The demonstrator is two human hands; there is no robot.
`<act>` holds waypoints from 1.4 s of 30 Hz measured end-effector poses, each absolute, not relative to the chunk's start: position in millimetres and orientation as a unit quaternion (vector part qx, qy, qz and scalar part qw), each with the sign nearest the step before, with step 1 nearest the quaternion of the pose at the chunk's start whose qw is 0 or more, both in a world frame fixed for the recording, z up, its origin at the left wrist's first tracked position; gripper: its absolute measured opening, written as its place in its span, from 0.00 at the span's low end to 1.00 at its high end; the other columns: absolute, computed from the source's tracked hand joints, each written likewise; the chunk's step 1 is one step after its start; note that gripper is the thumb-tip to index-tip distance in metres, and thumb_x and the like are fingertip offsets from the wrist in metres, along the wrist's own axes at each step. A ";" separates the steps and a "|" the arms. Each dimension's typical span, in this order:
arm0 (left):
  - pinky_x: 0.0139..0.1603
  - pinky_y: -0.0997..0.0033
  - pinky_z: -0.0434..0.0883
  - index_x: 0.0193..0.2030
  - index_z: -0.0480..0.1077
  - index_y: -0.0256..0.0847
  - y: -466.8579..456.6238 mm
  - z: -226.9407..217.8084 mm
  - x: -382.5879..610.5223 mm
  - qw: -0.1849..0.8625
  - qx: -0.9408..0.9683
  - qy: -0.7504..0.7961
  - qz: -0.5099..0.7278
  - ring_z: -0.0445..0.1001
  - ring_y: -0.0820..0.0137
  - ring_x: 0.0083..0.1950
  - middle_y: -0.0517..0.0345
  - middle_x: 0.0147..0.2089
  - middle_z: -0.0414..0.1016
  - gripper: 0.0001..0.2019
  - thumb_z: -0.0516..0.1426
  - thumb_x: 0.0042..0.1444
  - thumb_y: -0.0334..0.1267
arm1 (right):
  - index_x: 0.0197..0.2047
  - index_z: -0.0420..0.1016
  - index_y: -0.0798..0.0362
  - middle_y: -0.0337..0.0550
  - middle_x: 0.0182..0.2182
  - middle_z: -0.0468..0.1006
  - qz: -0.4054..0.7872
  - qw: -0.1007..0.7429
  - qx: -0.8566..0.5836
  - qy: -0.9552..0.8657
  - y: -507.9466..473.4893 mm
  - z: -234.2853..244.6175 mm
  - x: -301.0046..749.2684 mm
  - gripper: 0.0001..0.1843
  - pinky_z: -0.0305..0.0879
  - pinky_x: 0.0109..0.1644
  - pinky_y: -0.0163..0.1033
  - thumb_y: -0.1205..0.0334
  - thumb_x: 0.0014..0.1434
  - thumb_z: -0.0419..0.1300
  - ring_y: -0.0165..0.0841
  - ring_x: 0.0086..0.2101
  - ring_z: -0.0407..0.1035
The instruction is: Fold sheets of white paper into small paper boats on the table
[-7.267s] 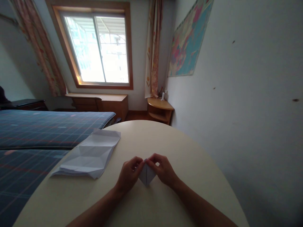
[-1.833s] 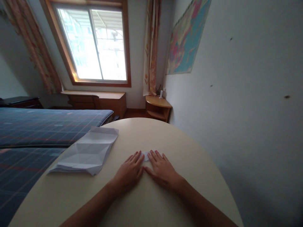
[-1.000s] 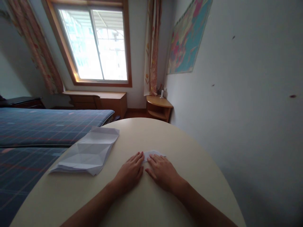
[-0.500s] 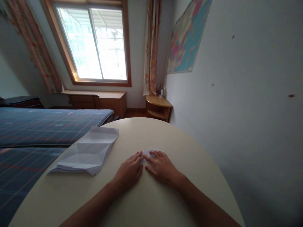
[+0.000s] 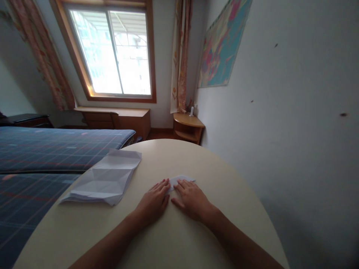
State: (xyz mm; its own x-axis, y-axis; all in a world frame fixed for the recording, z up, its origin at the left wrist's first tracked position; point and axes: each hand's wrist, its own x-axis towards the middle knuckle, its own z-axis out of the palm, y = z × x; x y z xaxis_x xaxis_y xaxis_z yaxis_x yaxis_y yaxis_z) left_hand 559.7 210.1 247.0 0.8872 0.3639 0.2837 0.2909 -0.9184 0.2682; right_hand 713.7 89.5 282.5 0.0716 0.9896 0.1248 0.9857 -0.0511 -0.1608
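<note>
A small piece of folded white paper (image 5: 183, 178) lies on a round, cream-topped table (image 5: 224, 194), well in from the far curved edge and between the left and right edges, its far side and pointed right end showing beyond the fingertips. The person's left hand (image 5: 153, 199) rests palm down at the paper's left end, fingers straight and nearly together, the thumb set a little apart on the near side. The right hand (image 5: 193, 200) lies over the paper's near and right portion, fingers lightly bent and slightly spread, thumb extended toward the left hand. Both hands are open and flat, touching the paper from above and pinching nothing; how much of the sheet lies beneath them cannot be told.

Along the table's left edge sits a stack of larger white sheets (image 5: 103, 179), creased and layered, covering part of the rim. Past that edge stretches a mattress (image 5: 64, 145) in blue plaid. Beyond the far edge stand a wooden desk (image 5: 137, 115) beneath a bright, wood-framed window (image 5: 130, 56) and a rounded corner shelf (image 5: 188, 119) bearing a small white object (image 5: 192, 111). Floral curtains (image 5: 42, 56) hang on both sides of the window; a colorful map (image 5: 224, 52) covers part of the pale right-hand wall (image 5: 294, 149).
</note>
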 end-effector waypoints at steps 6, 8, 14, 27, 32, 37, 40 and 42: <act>0.69 0.56 0.60 0.65 0.61 0.39 210.9 245.8 558.1 0.119 0.966 0.160 0.165 0.58 0.64 0.70 0.49 0.69 0.62 0.22 0.47 0.65 0.35 | 0.64 0.63 0.52 0.54 0.60 0.66 -0.016 0.109 -0.749 -0.653 98.6 275.5 710.2 0.30 0.52 0.63 0.53 0.44 0.66 0.50 0.46 0.58 0.58; 0.69 0.56 0.59 0.65 0.61 0.39 211.0 245.3 558.3 0.119 0.965 0.159 0.171 0.58 0.64 0.70 0.49 0.68 0.62 0.22 0.46 0.65 0.34 | 0.65 0.62 0.51 0.54 0.59 0.66 -0.015 0.111 -0.751 -0.650 101.8 275.3 710.9 0.31 0.53 0.62 0.52 0.44 0.65 0.52 0.46 0.57 0.59; 0.69 0.57 0.60 0.64 0.62 0.37 211.6 243.6 559.2 0.111 0.965 0.168 0.165 0.58 0.64 0.70 0.48 0.69 0.61 0.22 0.47 0.64 0.34 | 0.60 0.67 0.53 0.55 0.56 0.70 -0.015 0.102 -0.741 -0.664 98.1 286.2 710.7 0.28 0.57 0.60 0.52 0.44 0.64 0.52 0.46 0.56 0.61; 0.70 0.56 0.59 0.63 0.63 0.35 211.7 246.0 559.1 0.120 0.967 0.171 0.147 0.58 0.63 0.70 0.47 0.69 0.60 0.22 0.48 0.62 0.33 | 0.55 0.72 0.57 0.57 0.57 0.72 0.021 0.082 -0.730 -0.678 80.9 300.6 708.8 0.26 0.58 0.62 0.50 0.47 0.62 0.58 0.47 0.56 0.65; 0.69 0.55 0.60 0.62 0.65 0.36 212.0 245.3 558.6 0.124 0.965 0.161 0.163 0.59 0.62 0.70 0.46 0.68 0.61 0.21 0.48 0.62 0.33 | 0.55 0.71 0.59 0.57 0.53 0.74 0.003 0.092 -0.732 -0.675 87.1 294.9 711.0 0.24 0.61 0.60 0.50 0.49 0.64 0.56 0.47 0.54 0.66; 0.69 0.54 0.60 0.62 0.64 0.37 213.5 241.6 558.0 0.126 0.963 0.152 0.181 0.58 0.61 0.70 0.47 0.68 0.62 0.21 0.48 0.64 0.35 | 0.64 0.63 0.62 0.62 0.63 0.63 0.010 0.107 -0.740 -0.664 97.9 274.2 716.0 0.31 0.49 0.67 0.52 0.47 0.67 0.49 0.47 0.63 0.54; 0.69 0.54 0.60 0.63 0.64 0.37 213.8 240.4 558.1 0.126 0.964 0.156 0.176 0.58 0.61 0.70 0.46 0.68 0.61 0.21 0.48 0.64 0.35 | 0.69 0.53 0.63 0.61 0.69 0.50 0.058 0.107 -0.744 -0.657 100.4 266.6 722.0 0.39 0.41 0.70 0.54 0.42 0.67 0.45 0.48 0.68 0.43; 0.69 0.54 0.59 0.62 0.65 0.36 213.4 240.7 558.1 0.125 0.964 0.160 0.169 0.58 0.61 0.70 0.45 0.68 0.61 0.21 0.48 0.64 0.35 | 0.70 0.50 0.66 0.62 0.69 0.46 0.082 0.100 -0.756 -0.641 100.1 266.6 726.4 0.42 0.39 0.70 0.54 0.39 0.67 0.44 0.48 0.68 0.40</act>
